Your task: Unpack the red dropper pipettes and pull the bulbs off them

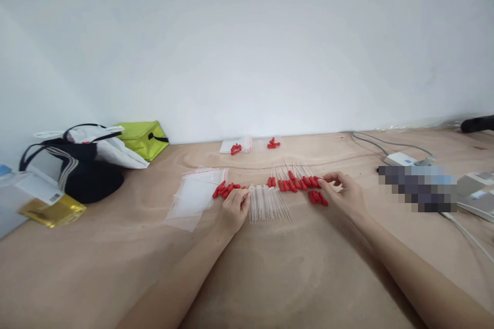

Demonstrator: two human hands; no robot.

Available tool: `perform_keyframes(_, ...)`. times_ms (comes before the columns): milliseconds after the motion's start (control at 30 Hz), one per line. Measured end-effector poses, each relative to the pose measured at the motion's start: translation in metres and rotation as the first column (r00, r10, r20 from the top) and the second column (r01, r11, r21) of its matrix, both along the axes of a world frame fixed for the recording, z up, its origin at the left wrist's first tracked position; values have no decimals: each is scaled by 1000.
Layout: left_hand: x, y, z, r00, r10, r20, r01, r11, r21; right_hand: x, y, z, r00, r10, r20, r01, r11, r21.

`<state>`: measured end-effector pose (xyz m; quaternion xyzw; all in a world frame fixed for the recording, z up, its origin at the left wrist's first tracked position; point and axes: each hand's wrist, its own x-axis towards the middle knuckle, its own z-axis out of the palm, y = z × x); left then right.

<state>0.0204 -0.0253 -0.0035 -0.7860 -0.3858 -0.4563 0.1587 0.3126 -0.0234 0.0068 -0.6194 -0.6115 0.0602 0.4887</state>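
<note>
Several clear glass droppers with red rubber bulbs lie in rows on the wooden table. My left hand rests curled on the near row of droppers, its fingers closed by the red bulbs. My right hand pinches one red-bulbed dropper at the right end of the far row. A few loose red bulbs lie just under that hand. A stack of clear zip bags sits left of my left hand.
Two filled bags of droppers lie by the wall. At the left stand a black bag, a white bag, a lime green pouch and a gold packet. Cables and white devices sit at the right.
</note>
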Motion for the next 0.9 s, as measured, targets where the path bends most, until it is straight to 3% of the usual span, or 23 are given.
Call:
perform_keyframes(167, 1, 0, -1, 998, -53, -36, 53, 999, -13, 9, 3, 4, 997, -63, 42, 68, 988, -135)
perform_keyframes(333, 0, -4, 3, 986, -148, -80, 141, 987, -79, 14, 3, 3, 994, 0, 111, 29, 966, -258)
perform_keyframes(667, -4, -6, 8, 951, -301, -69, 276, 928, -249, 9, -1, 11, 980, -50, 193, 124, 910, -395)
perform_keyframes(900, -6, -12, 14, 943, -319, -95, 270, 900, -342, 9, -1, 5, 988, 47, 150, 18, 916, -401)
